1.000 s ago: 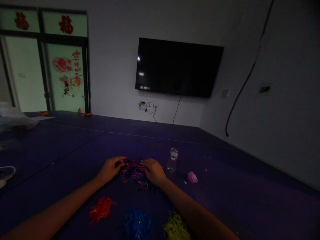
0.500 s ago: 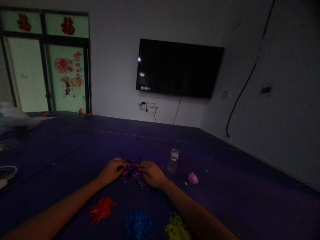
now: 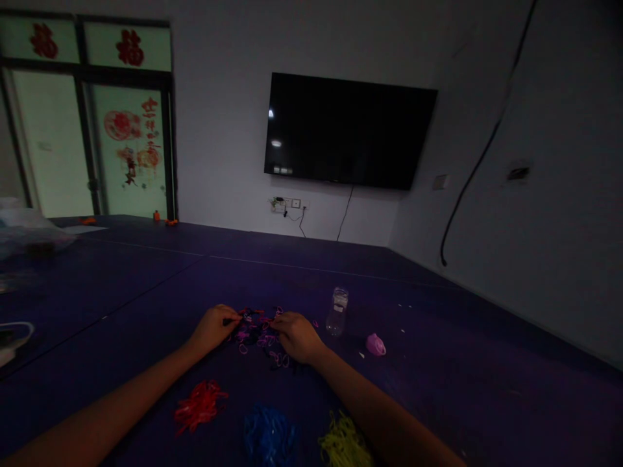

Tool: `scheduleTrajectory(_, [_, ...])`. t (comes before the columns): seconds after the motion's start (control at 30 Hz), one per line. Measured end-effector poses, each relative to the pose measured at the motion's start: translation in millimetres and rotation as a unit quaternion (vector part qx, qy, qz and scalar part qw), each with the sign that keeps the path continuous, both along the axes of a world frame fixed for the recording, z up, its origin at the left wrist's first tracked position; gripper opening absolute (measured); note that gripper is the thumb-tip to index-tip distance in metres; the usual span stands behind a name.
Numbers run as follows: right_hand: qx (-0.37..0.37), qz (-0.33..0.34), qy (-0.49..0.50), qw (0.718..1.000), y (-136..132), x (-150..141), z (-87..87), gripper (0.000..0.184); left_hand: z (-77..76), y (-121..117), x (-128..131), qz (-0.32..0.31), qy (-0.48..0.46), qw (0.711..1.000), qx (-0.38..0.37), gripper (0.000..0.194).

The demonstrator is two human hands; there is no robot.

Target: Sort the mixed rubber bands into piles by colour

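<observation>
A loose pile of small rubber bands (image 3: 260, 337), pink, purple, black and red, lies spread on the dark purple surface between my hands. At its left edge is my left hand (image 3: 218, 326), thumb and fingers pinched together; whatever is between the tips is too small to make out. From the right, my right hand (image 3: 298, 337) reaches over the pile with its fingertips closed among the bands, and what they hold is unclear. Nearer to me are separate heaps of red bands (image 3: 199, 407), blue bands (image 3: 270, 436) and yellow bands (image 3: 344, 442).
Right of my right hand stands a clear bottle (image 3: 337, 311) without a cap. A pink lid-like piece (image 3: 375, 345) lies beyond it, near small white scraps. Plastic bags (image 3: 29, 230) and a white cable (image 3: 22, 327) are at the left. A television (image 3: 350, 130) hangs on the wall.
My left hand has shifted slightly left and its thumb and fingertips have come together. My right hand stays at the pile, its fingertips a little closer together.
</observation>
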State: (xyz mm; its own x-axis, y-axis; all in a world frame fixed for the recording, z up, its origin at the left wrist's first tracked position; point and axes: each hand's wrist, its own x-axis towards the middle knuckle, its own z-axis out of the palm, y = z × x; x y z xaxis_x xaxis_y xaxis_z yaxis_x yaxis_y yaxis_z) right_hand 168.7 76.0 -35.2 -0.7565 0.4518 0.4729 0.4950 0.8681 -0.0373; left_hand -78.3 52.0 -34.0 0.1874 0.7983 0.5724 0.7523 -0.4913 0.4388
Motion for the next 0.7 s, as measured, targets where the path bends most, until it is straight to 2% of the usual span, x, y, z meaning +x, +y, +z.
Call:
scheduleTrajectory(0.3, [0.000,-0.004,-0.012,1.000,-4.0,-0.4,4.3,0.033,1.8,-1.3,-0.4,0.018,0.028,0.999,0.023,0.020])
scheduleTrajectory(0.43, [0.002,-0.007,-0.017,1.000,-5.3,-0.6,5.4,0.032,3.8,-3.4,2.2,0.007,0.024,0.999,0.035,0.019])
scheduleTrajectory(0.7, [-0.004,-0.007,-0.024,1.000,-5.9,-1.1,6.3,0.033,1.7,-2.2,4.9,0.011,0.067,0.998,0.013,0.017])
